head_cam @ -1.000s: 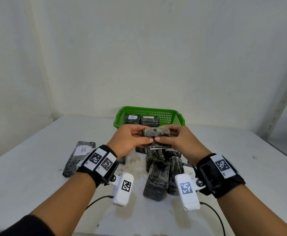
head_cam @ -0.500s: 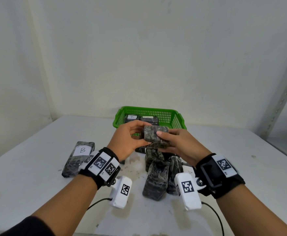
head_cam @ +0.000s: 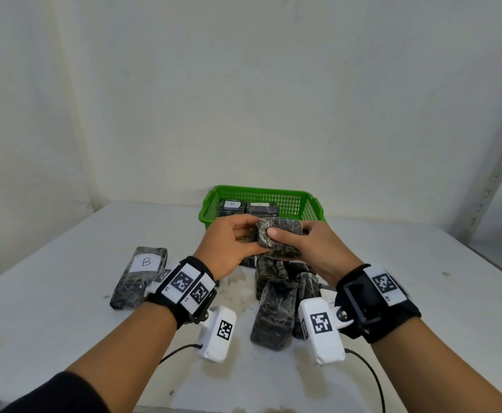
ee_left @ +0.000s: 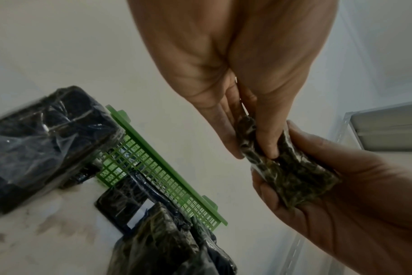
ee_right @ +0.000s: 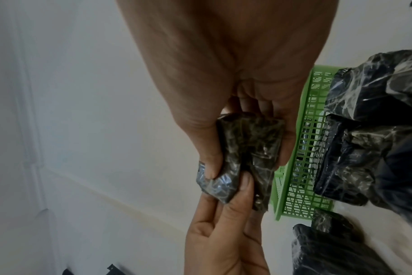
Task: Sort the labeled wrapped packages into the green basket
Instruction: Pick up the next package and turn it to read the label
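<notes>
Both hands hold one dark wrapped package (head_cam: 285,234) in the air just in front of the green basket (head_cam: 309,204). My left hand (head_cam: 232,242) pinches its left end (ee_left: 252,141) between thumb and fingers. My right hand (head_cam: 312,248) grips its right side, thumb pressed on the face (ee_right: 247,148). No label shows on the face turned toward me. Two wrapped packages (head_cam: 248,207) lie inside the basket; the left one has a white label marked B.
A long package labelled B (head_cam: 141,275) lies on the white table (head_cam: 65,338) at the left. A pile of several dark wrapped packages (head_cam: 279,305) sits under my hands, between the wrists. A wall stands close behind the basket; a metal shelf post (head_cam: 491,180) rises at right.
The held package has been turned in both hands from a flat, edge-on pose to its broad face toward me, and lifted slightly toward the basket. My right thumb now lies on that face.
</notes>
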Tool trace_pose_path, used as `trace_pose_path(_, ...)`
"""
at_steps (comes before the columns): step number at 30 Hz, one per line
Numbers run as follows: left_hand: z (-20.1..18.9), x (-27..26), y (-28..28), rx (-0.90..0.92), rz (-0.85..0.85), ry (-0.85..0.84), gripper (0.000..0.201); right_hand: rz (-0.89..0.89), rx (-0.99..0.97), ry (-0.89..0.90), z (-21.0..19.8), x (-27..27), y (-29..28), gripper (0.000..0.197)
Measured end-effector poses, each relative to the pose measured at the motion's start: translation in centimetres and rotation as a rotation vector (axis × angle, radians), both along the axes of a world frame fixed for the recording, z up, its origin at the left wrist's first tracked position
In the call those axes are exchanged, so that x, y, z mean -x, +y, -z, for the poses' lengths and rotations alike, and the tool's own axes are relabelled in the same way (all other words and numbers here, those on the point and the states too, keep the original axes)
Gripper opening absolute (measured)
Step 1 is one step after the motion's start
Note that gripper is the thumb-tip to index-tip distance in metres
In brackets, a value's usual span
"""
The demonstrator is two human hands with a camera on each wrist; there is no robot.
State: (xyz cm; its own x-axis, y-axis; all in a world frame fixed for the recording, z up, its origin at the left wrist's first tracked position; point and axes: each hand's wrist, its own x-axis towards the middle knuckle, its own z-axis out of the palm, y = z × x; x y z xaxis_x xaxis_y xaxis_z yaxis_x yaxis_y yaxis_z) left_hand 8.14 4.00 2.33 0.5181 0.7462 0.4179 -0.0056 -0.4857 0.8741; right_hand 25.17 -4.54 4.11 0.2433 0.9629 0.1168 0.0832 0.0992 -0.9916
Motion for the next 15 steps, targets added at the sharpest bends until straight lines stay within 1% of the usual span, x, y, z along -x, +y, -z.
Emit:
trace_pose_path(6,0.0,0.7,0.1,0.005,-0.014,-0.052,0.041,-0.080,0.024,0.009,-0.1,-0.7,-0.3,0.039)
trace_pose_path(10,-0.2,0.7,0.2,0.010,-0.002,-0.063,0.041,-0.060,0.003,-0.023,0.1,-1.3,-0.6,0.034)
trace_pose_path(15,-0.3,0.5,0.0,-0.005,0.002,-0.091,0.039,-0.068,0.003,0.004,-0.3,-1.3,-0.2,0.036)
